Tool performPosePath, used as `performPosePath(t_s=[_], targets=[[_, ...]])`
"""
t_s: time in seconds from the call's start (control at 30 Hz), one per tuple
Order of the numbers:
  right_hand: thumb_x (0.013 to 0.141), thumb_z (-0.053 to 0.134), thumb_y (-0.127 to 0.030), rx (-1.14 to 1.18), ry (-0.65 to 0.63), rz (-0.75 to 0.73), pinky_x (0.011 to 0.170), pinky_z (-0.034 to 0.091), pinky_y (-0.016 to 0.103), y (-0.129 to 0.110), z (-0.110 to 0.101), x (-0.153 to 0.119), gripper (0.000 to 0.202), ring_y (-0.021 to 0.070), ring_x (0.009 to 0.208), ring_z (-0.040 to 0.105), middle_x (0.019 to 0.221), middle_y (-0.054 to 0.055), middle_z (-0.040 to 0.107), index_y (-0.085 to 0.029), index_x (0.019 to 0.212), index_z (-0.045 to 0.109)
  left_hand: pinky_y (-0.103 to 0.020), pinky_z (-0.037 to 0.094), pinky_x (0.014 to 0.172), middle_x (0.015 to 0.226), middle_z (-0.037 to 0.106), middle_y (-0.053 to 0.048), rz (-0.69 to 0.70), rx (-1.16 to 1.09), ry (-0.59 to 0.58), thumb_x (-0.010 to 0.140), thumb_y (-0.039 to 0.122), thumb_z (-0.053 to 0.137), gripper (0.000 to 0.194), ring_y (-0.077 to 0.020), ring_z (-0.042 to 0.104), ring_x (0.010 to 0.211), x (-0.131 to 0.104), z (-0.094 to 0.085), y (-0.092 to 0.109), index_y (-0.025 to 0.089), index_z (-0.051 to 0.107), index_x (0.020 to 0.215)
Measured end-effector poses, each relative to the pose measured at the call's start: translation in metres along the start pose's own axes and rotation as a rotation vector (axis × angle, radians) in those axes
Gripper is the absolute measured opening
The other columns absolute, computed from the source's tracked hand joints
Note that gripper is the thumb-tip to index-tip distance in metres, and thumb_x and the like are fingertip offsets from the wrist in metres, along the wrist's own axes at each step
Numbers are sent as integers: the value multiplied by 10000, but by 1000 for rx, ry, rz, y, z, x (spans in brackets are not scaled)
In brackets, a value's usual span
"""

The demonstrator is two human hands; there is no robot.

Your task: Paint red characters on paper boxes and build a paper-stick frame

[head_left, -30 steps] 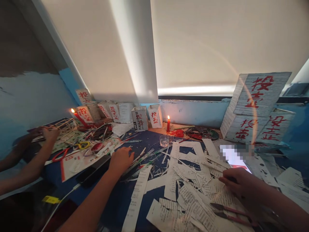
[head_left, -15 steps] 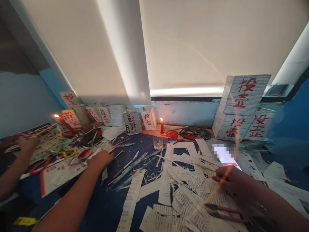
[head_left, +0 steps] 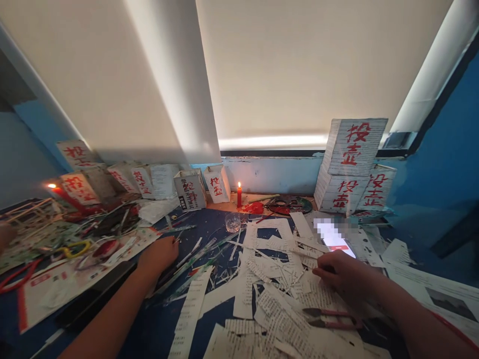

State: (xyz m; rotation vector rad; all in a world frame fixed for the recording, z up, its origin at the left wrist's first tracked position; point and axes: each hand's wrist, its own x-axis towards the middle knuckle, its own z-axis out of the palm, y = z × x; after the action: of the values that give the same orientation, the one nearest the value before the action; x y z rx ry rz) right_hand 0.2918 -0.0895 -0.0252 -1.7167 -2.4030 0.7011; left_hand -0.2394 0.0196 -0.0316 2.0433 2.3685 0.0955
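Note:
My left hand (head_left: 159,257) is closed, fingertips pinched together just left of the thin sticks and clear strips (head_left: 194,264) on the blue tabletop. Whatever the pinch holds, if anything, is too small to make out. My right hand (head_left: 337,274) hovers over or rests on a heap of cut printed paper strips (head_left: 284,309), its fingers curled and partly hidden. Just below it lie small thread snips (head_left: 331,317) with reddish handles. Beyond its knuckles is a phone (head_left: 335,239) with a lit screen. A dark flat device (head_left: 99,294) lies beside my left forearm.
A lit red candle (head_left: 239,195) stands at the back; another burning candle (head_left: 62,194) leans at left. Paper-covered boxes with red characters (head_left: 355,144) stand along the wall. Red-handled scissors (head_left: 22,276), yellow-handled scissors (head_left: 77,249) and a clear cup (head_left: 232,223) lie about. Another person's hand (head_left: 5,234) shows at left.
The view has turned to the right, so the scene sits further left. My left hand has drawn slightly nearer the thin sticks. The other person's arms have mostly left the picture.

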Motion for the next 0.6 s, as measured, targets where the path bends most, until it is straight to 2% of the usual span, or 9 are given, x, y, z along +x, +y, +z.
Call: performPosePath(t_s=[0.13, 0.27, 0.4, 0.5, 0.6], targets=[[946, 504, -435, 0, 10, -2, 529, 267, 263, 1, 0, -1, 389, 113, 569, 351, 606, -18, 509, -180, 652, 522, -358, 529, 760, 1070, 749, -181, 31, -8, -22, 825, 279, 485, 344, -324, 709, 954, -11, 1, 13, 148, 730, 1028], [945, 512, -459, 0, 21, -14, 526, 275, 259, 3, 2, -1, 408, 111, 562, 358, 610, -8, 529, -176, 652, 540, -352, 526, 812, 1124, 739, -155, 59, -27, 20, 828, 230, 463, 378, -312, 690, 1015, -23, 1, 26, 159, 724, 1092], [946, 499, -492, -30, 51, -38, 545, 303, 254, 3, -9, -5, 426, 121, 583, 416, 645, 7, 579, -180, 669, 584, -380, 505, 891, 1235, 690, -176, 112, -51, 102, 902, 305, 406, 433, -328, 633, 1127, -36, 3, 43, 122, 685, 1178], [941, 495, -501, -66, 126, 33, 607, 368, 269, 22, -32, -16, 385, 163, 661, 540, 736, 35, 666, -202, 779, 675, -407, 465, 971, 1215, 697, -168, 174, -105, 253, 918, 364, 397, 435, -336, 609, 1145, -44, 9, 51, 134, 694, 1138], [953, 462, -454, -137, 262, 258, 685, 432, 310, 65, -57, -34, 366, 235, 787, 645, 930, 107, 737, -192, 988, 715, -402, 473, 953, 1069, 737, -161, 211, -160, 390, 889, 365, 434, 369, -334, 636, 1054, -46, 15, 49, 160, 719, 999]])
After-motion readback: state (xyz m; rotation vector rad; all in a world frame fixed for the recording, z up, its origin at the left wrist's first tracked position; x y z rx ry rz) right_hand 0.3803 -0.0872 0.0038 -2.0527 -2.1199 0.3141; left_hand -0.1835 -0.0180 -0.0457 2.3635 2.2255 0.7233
